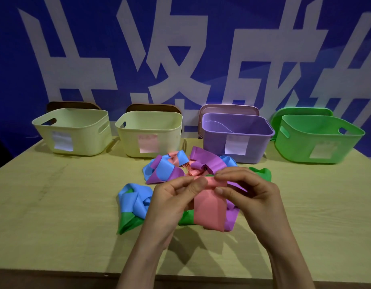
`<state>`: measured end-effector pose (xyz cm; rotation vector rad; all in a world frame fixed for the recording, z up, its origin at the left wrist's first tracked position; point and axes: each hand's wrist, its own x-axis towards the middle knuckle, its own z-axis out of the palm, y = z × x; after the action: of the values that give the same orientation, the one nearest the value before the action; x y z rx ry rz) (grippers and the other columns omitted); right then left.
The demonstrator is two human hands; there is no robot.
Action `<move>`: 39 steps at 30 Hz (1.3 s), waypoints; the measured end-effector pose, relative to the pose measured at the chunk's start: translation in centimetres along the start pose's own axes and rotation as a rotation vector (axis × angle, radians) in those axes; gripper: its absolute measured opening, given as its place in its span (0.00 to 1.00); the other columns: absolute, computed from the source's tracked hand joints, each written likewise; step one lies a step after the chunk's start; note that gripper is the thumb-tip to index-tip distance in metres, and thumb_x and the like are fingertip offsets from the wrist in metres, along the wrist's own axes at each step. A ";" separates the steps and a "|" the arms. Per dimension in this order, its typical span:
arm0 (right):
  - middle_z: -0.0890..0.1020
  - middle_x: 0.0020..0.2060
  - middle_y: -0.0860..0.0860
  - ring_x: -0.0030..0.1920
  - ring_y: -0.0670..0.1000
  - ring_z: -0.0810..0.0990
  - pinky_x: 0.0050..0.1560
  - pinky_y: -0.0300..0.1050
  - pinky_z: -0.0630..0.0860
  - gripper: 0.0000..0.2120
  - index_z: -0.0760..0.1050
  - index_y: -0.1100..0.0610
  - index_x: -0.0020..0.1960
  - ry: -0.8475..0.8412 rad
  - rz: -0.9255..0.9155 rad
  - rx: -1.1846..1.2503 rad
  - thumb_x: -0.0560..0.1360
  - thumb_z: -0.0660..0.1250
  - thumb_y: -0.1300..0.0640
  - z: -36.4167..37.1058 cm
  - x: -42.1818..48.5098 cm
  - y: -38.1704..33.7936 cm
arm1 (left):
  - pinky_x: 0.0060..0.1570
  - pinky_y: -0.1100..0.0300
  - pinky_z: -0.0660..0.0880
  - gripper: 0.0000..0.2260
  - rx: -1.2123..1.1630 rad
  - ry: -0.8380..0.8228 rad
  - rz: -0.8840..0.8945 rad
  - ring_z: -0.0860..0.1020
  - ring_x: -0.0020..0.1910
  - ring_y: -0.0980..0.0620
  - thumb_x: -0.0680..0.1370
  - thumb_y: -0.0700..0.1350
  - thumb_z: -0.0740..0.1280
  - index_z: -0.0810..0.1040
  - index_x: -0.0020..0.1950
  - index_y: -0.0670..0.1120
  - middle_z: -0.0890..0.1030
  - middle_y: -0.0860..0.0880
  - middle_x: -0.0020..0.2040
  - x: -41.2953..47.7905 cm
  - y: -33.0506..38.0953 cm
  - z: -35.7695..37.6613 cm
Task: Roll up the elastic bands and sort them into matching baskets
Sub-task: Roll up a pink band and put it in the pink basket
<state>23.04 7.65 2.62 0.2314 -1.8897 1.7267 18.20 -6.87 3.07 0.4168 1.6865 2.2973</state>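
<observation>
A pink elastic band (pixel 209 207) hangs above the table's middle, its top end folded over. My left hand (pixel 176 197) pinches that top end from the left, and my right hand (pixel 247 190) pinches it from the right. Loose blue, purple, pink and green bands (pixel 172 165) lie tangled behind and under my hands. A blue and green bunch (pixel 132 205) lies to the left. Along the back stand two pale yellow baskets (pixel 74 130) (pixel 149 132), a purple basket (pixel 236 136) and a green basket (pixel 318 138), each with a paper label.
The wooden table (pixel 55 205) has bare surface at left, right and front. Its front edge (pixel 55 272) runs near the bottom of the view. Lids lean behind the baskets against a blue wall with large white characters.
</observation>
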 end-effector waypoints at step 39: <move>0.85 0.40 0.46 0.43 0.43 0.83 0.44 0.33 0.77 0.12 0.81 0.59 0.42 0.086 0.122 0.097 0.61 0.72 0.69 0.1 -0.2 0.1 | 0.42 0.63 0.79 0.10 0.041 -0.066 0.022 0.83 0.42 0.53 0.61 0.46 0.74 0.86 0.41 0.49 0.85 0.46 0.42 0.0 -0.2 -0.1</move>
<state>23.11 7.52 2.40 0.0789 -1.7937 1.8803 18.20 -6.91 2.80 0.5163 1.7083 2.2423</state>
